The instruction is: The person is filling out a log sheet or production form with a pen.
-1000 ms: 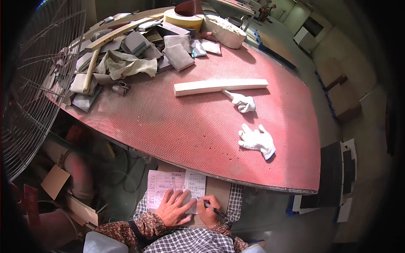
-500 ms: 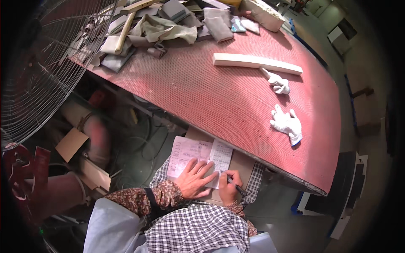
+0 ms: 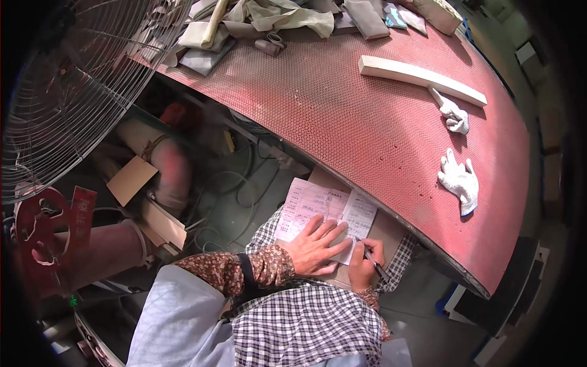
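My left hand [image 3: 318, 246] lies flat with fingers spread across a pink printed form [image 3: 299, 208], holding it against a piece of brown cardboard [image 3: 327, 178] on my lap. To the right of the form is a white sheet [image 3: 361, 215] with writing on it, also under the edge of that hand. In my right hand [image 3: 365, 266] is a dark pen [image 3: 381, 273], gripped between curled fingers. Its tip is at the lower part of the white sheet, largely covered by my fingers.
A red mesh-topped table [image 3: 342, 116] is just ahead, carrying a pale bar [image 3: 422, 79], white gloves [image 3: 460, 182] and piled cloth pieces [image 3: 287, 18]. A wire-caged fan [image 3: 67, 92] stands at left, above cardboard pieces [image 3: 133, 180] and a red pipe [image 3: 98, 251]. Dark boards [image 3: 504, 293] lean at right.
The whole view has shifted, so the table and my hands appear farther right and slightly higher. Both hands stay on the papers, with the pen still in the right one.
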`<state>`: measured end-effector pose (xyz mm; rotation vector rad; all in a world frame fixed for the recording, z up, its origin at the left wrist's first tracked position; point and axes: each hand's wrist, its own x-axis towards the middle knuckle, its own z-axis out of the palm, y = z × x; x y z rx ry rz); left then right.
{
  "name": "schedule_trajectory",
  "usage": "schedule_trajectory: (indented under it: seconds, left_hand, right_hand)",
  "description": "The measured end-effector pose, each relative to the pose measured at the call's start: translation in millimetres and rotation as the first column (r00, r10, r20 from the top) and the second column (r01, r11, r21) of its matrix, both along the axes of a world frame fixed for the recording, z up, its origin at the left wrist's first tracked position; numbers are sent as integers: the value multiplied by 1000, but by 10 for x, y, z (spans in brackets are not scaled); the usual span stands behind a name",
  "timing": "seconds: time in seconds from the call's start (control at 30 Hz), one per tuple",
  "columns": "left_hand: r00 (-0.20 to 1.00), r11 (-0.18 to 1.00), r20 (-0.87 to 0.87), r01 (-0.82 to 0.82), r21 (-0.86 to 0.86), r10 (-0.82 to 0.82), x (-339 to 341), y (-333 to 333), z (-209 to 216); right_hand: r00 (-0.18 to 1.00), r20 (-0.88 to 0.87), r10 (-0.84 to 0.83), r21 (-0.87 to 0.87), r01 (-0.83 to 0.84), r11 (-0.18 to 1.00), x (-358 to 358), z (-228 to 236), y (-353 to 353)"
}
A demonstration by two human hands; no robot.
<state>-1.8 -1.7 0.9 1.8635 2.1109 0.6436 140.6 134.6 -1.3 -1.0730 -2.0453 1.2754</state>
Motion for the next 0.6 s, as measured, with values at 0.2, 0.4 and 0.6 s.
schedule_trajectory:
  seconds: [0.2, 0.4, 0.6]
  left_hand:
    - [1000, 1000, -2, -2, 10, 2, 6, -5, -27]
    - [1000, 999, -3, -16, 39, 16, 17, -10, -36]
    - [1000, 1000, -14, -9, 6, 9, 5, -1, 4]
  right_hand:
    - [1000, -20, -25, 61, 26, 998, 4, -80, 22]
    - [1000, 27, 5, 37, -6, 999, -8, 27, 4]
    - [1000, 6, 7, 45, -7, 999, 0, 4, 8]
